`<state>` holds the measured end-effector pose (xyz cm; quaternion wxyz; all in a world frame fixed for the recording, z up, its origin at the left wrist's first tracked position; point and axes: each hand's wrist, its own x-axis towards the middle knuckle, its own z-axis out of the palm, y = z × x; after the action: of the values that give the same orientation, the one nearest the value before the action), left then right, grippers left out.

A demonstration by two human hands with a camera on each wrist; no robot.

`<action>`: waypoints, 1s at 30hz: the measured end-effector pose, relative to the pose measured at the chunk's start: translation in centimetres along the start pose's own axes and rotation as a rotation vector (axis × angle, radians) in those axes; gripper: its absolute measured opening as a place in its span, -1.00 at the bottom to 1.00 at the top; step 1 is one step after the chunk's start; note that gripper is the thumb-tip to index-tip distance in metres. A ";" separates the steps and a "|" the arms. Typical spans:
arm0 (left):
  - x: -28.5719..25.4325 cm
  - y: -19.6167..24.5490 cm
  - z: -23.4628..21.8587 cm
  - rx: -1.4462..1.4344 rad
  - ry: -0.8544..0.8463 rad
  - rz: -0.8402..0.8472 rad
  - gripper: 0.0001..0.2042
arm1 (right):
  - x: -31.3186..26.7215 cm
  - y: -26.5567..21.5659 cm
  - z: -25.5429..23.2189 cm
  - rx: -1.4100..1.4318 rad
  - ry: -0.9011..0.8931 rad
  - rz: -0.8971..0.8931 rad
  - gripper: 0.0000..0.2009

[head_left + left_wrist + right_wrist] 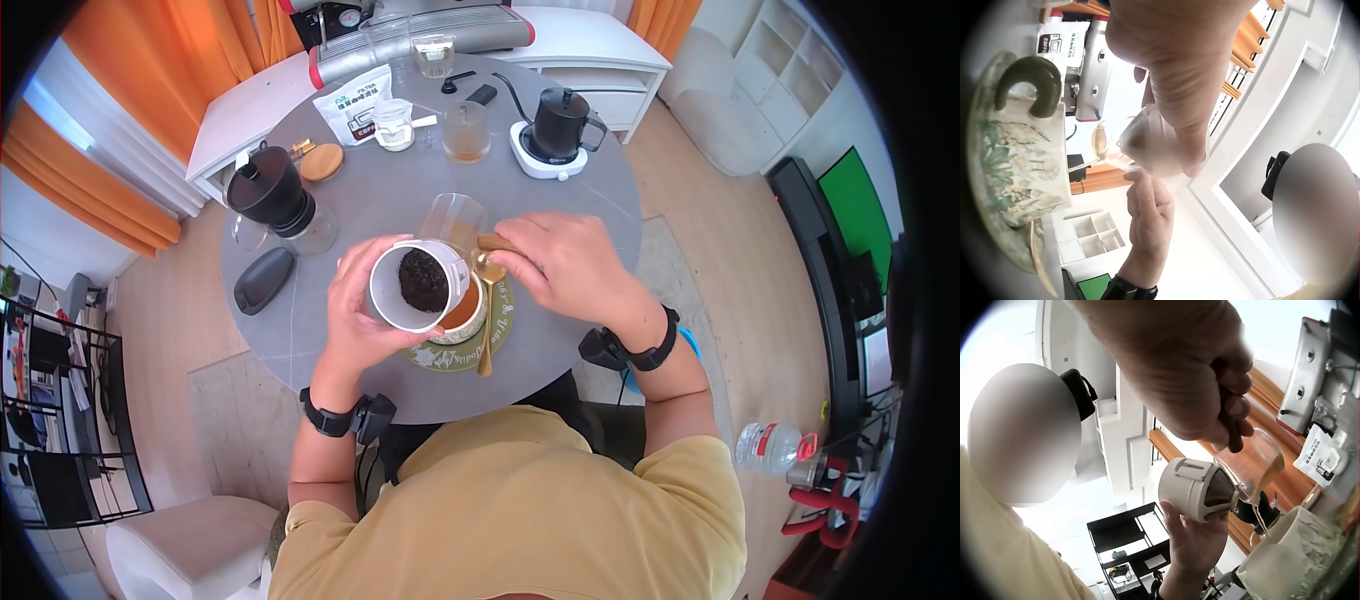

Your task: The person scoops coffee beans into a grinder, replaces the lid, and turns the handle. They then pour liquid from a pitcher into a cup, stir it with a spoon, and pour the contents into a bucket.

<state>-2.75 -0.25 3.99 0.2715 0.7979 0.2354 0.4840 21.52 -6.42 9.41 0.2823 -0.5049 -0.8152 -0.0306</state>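
My left hand [352,305] grips a white coffee dripper [389,292] tilted so its mouth faces me, dark wet coffee grounds [424,281] inside. In the right wrist view the dripper's pointed mesh end shows. My right hand [568,258] grips the wooden handle [497,243] of a glass jug [452,218]. The jug is tipped, and a thin amber stream runs from it into the floral cup [1313,540]. That cup stands on a green saucer [437,359], amber liquid inside, partly hidden below the dripper. A gold spoon [487,340] lies on the saucer, beside the cup.
A coffee grinder [275,195], wooden lid [322,161] and dark oval case [264,281] stand left. Further back are a filter bag [357,105], a white cup [394,127] and a glass [466,133]. The black kettle [562,125] sits on its white base, right.
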 end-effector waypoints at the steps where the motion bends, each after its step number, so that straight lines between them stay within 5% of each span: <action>1: 0.0 0.0 -0.1 0.032 -0.024 0.022 -0.17 | 0.0 0.0 0.0 0.000 0.000 0.000 -0.83; 30: -0.5 -0.2 -0.4 0.069 -0.014 0.049 -0.19 | 0.3 -0.9 0.1 -0.109 0.054 -0.074 -0.84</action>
<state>-3.35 -0.33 3.66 0.2337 0.8157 0.2304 0.4764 20.61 -6.59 9.71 0.2749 -0.4878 -0.8227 -0.0987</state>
